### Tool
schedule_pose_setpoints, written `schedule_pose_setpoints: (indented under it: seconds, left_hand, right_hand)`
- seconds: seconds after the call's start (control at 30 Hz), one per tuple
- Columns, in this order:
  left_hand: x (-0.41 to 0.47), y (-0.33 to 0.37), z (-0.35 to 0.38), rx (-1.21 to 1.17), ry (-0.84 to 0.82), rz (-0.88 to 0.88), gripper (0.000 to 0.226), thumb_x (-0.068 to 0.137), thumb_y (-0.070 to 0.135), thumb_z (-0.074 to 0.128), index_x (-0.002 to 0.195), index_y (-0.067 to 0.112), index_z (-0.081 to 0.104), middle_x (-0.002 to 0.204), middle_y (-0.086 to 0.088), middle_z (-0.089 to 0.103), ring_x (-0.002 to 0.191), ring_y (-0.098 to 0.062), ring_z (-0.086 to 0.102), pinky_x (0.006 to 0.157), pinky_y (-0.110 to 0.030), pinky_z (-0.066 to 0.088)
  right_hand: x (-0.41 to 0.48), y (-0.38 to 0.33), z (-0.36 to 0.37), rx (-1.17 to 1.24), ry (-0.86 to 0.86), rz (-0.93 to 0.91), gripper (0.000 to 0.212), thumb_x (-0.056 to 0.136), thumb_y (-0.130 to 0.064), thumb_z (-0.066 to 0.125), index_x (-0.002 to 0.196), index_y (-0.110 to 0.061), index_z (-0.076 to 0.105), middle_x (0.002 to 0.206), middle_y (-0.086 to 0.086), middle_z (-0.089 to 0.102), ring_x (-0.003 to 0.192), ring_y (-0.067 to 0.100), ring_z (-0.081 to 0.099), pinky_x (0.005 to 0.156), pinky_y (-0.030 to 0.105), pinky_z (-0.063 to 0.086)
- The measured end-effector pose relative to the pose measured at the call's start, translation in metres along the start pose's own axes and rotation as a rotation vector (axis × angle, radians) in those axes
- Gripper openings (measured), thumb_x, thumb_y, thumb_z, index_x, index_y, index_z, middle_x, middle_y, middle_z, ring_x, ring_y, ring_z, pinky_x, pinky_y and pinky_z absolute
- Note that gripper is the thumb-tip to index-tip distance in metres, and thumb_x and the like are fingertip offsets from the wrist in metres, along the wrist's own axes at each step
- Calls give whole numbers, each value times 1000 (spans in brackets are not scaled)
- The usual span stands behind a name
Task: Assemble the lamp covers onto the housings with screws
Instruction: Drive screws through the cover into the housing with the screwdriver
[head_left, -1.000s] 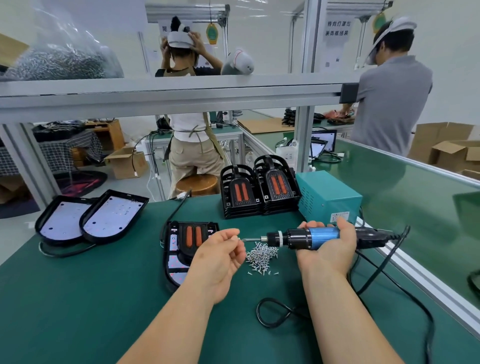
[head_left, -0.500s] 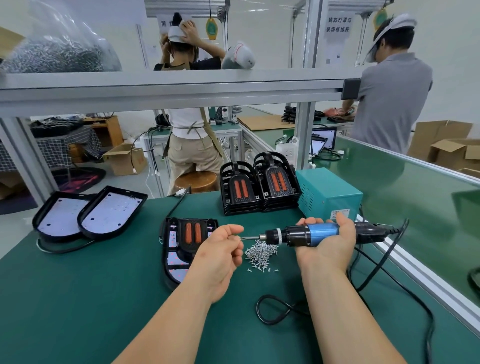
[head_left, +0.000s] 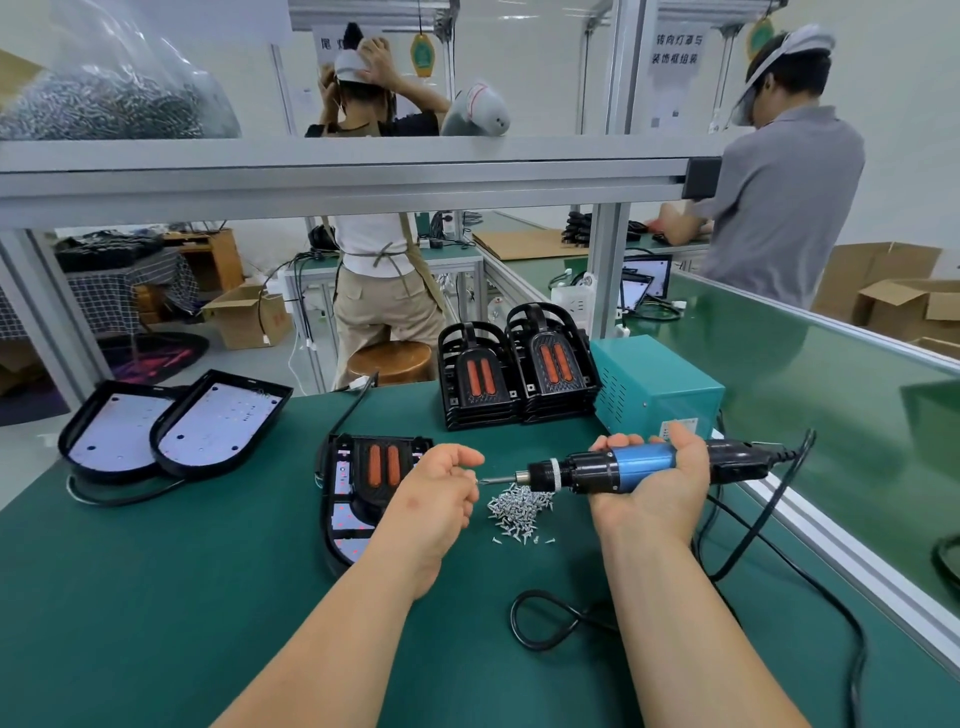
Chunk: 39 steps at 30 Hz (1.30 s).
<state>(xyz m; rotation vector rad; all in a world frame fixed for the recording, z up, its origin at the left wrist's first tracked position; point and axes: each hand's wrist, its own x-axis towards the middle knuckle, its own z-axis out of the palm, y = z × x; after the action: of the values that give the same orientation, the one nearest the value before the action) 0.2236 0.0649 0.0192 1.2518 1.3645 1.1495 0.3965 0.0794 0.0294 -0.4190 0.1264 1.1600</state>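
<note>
Centrally, lamp cover (head_left: 384, 467) sits in black housing (head_left: 327, 522).

A black lamp housing (head_left: 343, 519) lies flat on the green bench, its white board showing at the left and near edges. A black cover (head_left: 384, 467) with two upright orange strips sits on its far half. Just right of it is a loose pile of small silver screws (head_left: 519, 512).

Above the pile, a black and blue electric screwdriver (head_left: 623, 467) lies level in the right hand (head_left: 660, 493), bit pointing left. The bit tip meets the curled fingers of the left hand (head_left: 441, 493); any screw there is too small to see.

Behind stand two stacks of covers (head_left: 519, 379), side by side. Far left, two open housings (head_left: 171, 431) overlap, white boards up.
</note>
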Motion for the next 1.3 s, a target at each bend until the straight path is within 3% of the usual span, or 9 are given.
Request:
schedule_pose_setpoints:
  seconds: [0.2,1.03,1.3]
  left_hand:
    - [-3,2,2,-129,-47,-20,33,96,-5,34,103,17,57,65,3,44,59,-11,35,56,-21,34]
    - [-1,4,3,-30,-48,-14,28,98,0,36,109,19,54,69,1,44,62,-13,35,58,-23,34]
    - [-3,7,3,-153,-63,-53,28,99,-1,35,106,17,55,69,0,44,60,-11,35,55,-21,35]
  right_hand:
    - [2,-2,-1,11,5,-10,23,84,-26,68,85,-14,48,59,1,53,48,18,54,66,31,56]
    - [1,-2,-1,12,17,2,25,82,-28,70,83,-15,48,53,-1,54,47,17,55,66,31,56]
    - [1,-2,0,19,17,-6,25,83,-27,69,84,-14,48,52,-1,53,47,17,54,67,32,55]
